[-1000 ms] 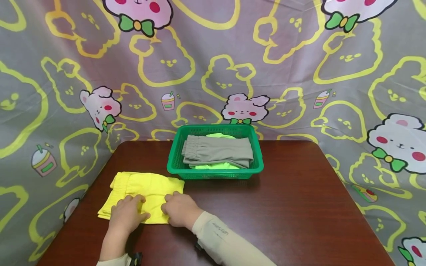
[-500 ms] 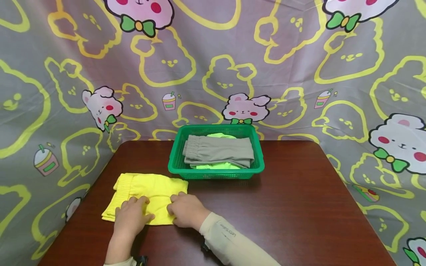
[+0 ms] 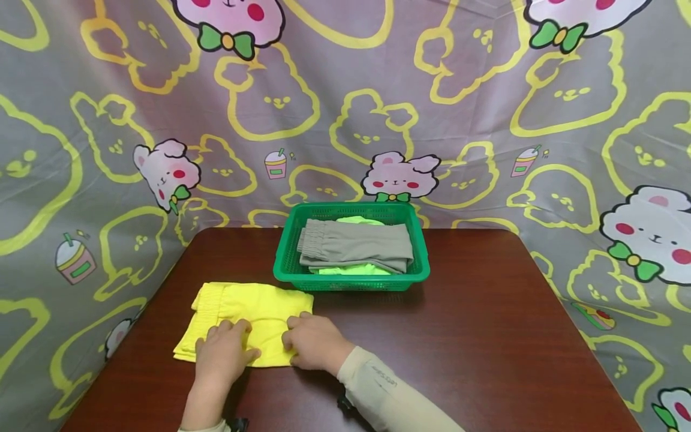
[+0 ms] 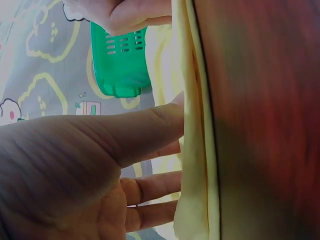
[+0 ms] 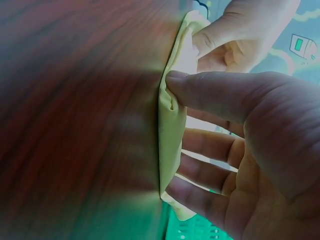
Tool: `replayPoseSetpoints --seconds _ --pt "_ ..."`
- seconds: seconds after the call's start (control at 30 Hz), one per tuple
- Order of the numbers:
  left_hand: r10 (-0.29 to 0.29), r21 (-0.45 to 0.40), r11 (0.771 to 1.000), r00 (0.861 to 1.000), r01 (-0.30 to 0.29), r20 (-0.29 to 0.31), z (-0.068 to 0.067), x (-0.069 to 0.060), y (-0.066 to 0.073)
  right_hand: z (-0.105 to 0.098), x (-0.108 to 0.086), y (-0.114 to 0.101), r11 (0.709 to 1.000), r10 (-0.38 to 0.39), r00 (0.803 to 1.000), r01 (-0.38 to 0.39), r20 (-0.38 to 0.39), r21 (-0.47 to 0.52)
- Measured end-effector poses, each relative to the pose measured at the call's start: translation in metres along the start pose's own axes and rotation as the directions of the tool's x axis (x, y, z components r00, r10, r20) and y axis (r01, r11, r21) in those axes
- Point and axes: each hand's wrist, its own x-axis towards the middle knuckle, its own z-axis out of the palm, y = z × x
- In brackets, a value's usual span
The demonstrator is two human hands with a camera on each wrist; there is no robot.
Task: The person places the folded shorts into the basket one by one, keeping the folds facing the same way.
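A folded yellow garment with a gathered elastic waistband, like shorts, lies flat at the table's left front. My left hand rests on its near middle part, fingers spread over the top. Beside it, my right hand touches the right end of the garment. In the left wrist view, the thumb of the left hand meets the near edge of the layered cloth. From the right wrist, the thumb of the right hand presses the folded edge, with the other fingers on top; their tips are partly hidden.
Behind the garment, near the table's back edge, stands a green perforated basket. It holds a folded grey garment lying over neon green cloth. A patterned curtain surrounds the brown table at the back and sides.
The yellow garment has slid a little to the right across the table, with both hands moving along on it. The basket stays where it was.
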Motion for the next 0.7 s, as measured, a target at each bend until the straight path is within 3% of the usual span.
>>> replayPoseSetpoints --seconds 0.27,0.7 --pt "-0.015 0.0 1.0 1.0 0.015 0.007 -0.003 -0.003 0.014 -0.001 -0.01 0.007 1.0 -0.025 0.999 0.025 -0.035 0.011" --pt "-0.011 0.002 1.0 1.0 0.011 -0.021 0.001 -0.004 0.028 -0.005 -0.022 0.016 0.999 -0.024 0.999 0.024 -0.029 0.031"
